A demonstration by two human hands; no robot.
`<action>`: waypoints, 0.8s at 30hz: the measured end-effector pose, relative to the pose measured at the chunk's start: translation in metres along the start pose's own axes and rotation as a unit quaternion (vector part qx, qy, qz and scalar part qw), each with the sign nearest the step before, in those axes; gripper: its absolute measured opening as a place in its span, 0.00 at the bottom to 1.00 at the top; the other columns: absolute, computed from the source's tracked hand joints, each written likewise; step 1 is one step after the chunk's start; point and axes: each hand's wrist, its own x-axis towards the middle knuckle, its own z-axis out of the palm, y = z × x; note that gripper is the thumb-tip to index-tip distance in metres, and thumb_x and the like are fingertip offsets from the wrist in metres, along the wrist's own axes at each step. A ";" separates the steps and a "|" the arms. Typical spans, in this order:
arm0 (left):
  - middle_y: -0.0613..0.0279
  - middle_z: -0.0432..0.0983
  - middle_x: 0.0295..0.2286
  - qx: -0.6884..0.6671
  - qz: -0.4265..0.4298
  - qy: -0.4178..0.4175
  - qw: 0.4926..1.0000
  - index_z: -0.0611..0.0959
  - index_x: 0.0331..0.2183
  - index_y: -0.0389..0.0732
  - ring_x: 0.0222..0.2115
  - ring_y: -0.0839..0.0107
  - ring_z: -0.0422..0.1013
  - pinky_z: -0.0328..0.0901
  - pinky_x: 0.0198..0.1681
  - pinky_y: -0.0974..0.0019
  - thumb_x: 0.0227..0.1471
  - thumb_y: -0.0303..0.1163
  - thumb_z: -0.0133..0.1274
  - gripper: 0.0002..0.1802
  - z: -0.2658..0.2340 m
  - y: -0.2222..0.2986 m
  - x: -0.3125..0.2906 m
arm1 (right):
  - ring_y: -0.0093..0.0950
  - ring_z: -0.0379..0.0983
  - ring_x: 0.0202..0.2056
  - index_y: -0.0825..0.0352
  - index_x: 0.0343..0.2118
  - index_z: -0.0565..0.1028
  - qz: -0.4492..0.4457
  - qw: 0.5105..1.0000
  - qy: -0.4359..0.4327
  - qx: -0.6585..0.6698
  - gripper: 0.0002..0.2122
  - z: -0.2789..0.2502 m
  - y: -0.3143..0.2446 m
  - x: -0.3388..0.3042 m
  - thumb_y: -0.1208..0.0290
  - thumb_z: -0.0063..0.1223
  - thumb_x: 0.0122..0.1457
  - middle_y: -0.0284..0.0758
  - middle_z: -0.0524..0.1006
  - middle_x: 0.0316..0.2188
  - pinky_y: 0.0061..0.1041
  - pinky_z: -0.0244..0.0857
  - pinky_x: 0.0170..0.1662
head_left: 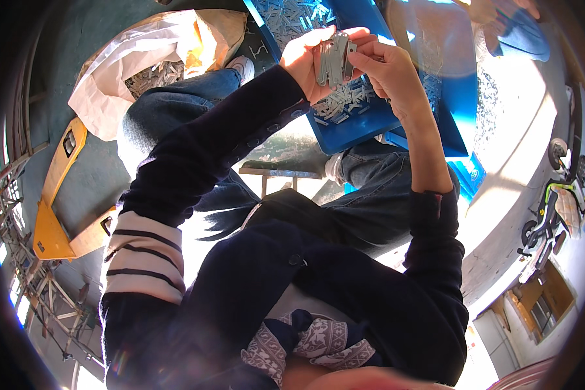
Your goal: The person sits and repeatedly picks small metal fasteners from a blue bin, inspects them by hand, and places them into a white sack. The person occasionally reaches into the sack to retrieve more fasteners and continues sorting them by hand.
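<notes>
My left hand [303,60] is cupped palm-up around a small bunch of flat metal strips [331,63], which have rounded ends and small holes. Beside it, my right hand [391,70] pinches one metal strip [351,54] between thumb and fingers, at the right edge of the bunch. Both hands are over a blue plastic bin [361,133] in which many loose metal strips [340,108] lie scattered. My hands hide part of the bin's contents.
To the left, a paper sack [97,88] holds more metal pieces [153,79]. Another blue bin [457,117] stands at the right. A person's blue sleeve [523,38] shows at the far right. A yellow pallet jack [53,227] and a parked scooter [556,207] stand farther out.
</notes>
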 end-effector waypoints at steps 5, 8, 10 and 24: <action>0.53 0.62 0.46 0.006 -0.005 0.005 1.000 0.66 0.46 0.35 0.46 0.62 0.61 0.59 0.47 0.63 0.50 0.46 0.36 0.28 -0.002 -0.003 0.000 | 0.11 0.48 0.08 0.70 0.30 0.73 0.021 0.999 0.042 0.022 0.10 -0.014 0.005 0.004 0.68 0.52 0.49 0.25 0.61 0.09 0.12 0.38 0.11; 0.52 0.59 0.48 -0.016 -0.010 -0.077 0.997 0.63 0.47 0.35 0.49 0.61 0.58 0.59 0.48 0.65 0.50 0.46 0.35 0.28 -0.005 -0.004 0.003 | 0.12 0.53 0.09 0.70 0.29 0.74 -0.019 0.995 0.099 0.019 0.10 -0.048 0.008 0.005 0.67 0.52 0.48 0.27 0.65 0.11 0.11 0.42 0.10; 0.52 0.57 0.49 -0.032 -0.022 -0.113 0.993 0.62 0.48 0.35 0.50 0.60 0.56 0.58 0.48 0.66 0.51 0.47 0.34 0.30 -0.008 -0.004 0.004 | 0.13 0.55 0.09 0.69 0.29 0.75 -0.047 0.976 0.212 -0.022 0.11 -0.078 0.010 0.002 0.66 0.52 0.47 0.29 0.68 0.12 0.11 0.44 0.10; 0.47 0.61 0.45 -0.011 -0.094 -0.028 0.995 0.62 0.47 0.34 0.46 0.57 0.61 0.59 0.47 0.62 0.51 0.54 0.29 0.33 0.005 -0.002 -0.006 | 0.16 0.66 0.17 0.65 0.27 0.75 -0.221 0.943 0.026 -0.248 0.07 -0.019 0.003 0.005 0.67 0.52 0.49 0.31 0.73 0.18 0.12 0.57 0.20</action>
